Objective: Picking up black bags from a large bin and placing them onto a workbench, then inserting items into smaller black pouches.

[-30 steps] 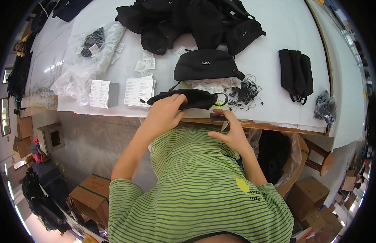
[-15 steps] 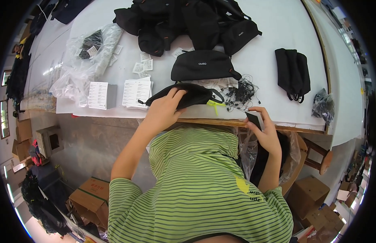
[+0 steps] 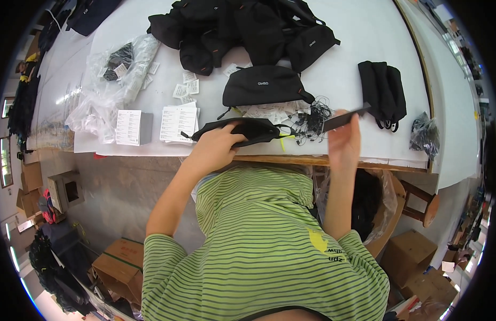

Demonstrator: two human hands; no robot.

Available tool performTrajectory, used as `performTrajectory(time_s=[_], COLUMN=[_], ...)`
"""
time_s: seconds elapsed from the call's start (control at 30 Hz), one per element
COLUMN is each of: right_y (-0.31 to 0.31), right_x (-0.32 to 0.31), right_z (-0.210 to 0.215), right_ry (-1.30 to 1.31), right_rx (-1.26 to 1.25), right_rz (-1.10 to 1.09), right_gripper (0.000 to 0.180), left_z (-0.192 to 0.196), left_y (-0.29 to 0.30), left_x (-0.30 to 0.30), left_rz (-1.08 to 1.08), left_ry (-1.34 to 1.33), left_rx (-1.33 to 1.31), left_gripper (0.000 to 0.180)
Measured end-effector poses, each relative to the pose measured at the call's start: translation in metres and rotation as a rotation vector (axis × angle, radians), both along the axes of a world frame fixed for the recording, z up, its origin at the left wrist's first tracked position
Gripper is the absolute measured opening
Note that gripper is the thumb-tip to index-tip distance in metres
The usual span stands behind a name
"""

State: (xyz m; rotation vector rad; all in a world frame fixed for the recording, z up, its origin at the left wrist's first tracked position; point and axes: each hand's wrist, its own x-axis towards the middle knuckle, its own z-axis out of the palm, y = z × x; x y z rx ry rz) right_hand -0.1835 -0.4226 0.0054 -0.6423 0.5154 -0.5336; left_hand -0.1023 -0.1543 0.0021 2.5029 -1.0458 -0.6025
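A black zippered pouch (image 3: 261,131) lies at the table's front edge with its mouth gaping. My left hand (image 3: 217,145) grips its near side, fingers reaching into the opening. A lime-green strip (image 3: 283,142) hangs at the pouch's right end, next to a small black loop. Raised to the right of the pouch, my right hand (image 3: 344,140) pinches a flat black card (image 3: 337,121), seen at a slant. Just left of that hand sits a tangle of thin black cords (image 3: 315,122). Another black pouch (image 3: 265,88), closed, lies right behind the open one.
Two stacks of printed white cards, one left (image 3: 131,128) and one nearer (image 3: 179,124), stand left of the pouch. Black pouches (image 3: 242,32) pile up at the back. Folded black pouches (image 3: 382,92) and a clear plastic bag (image 3: 101,107) lie at the sides. White labels (image 3: 277,109) are scattered about.
My right hand has risen away from the table edge and turned, swinging the black card up toward the folded pouches. The pouch's mouth gapes wider, my left hand staying at it.
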Motion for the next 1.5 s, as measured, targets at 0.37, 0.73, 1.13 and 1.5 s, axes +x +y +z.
performTrajectory(time_s=[0.37,0.73,1.13,1.5], right_y=[0.04,0.013,0.019,0.025], right_x=[0.045,0.024,0.014,0.009], right_z=[-0.003,-0.019,-0.021,-0.026], right_ry=[-0.006,0.079,0.138,0.135], right_rx=[-0.269,-0.77,-0.764,-0.671], right_rz=[-0.047,0.101,0.135,0.176], right_gripper=[0.033,0.046,0.046,0.043], left_z=[-0.004,0.009,0.008,0.002], left_y=[0.0,-0.025,-0.059,-0.063], left_x=[-0.006,-0.016,-0.002,0.0], left_rz=[0.01,0.027,0.184,0.185], left_ry=[-0.056,-0.094,0.086,0.181], left_rx=[0.012,-0.14,-0.392,-0.391], left_gripper=[0.027,0.027,0.022,0.017])
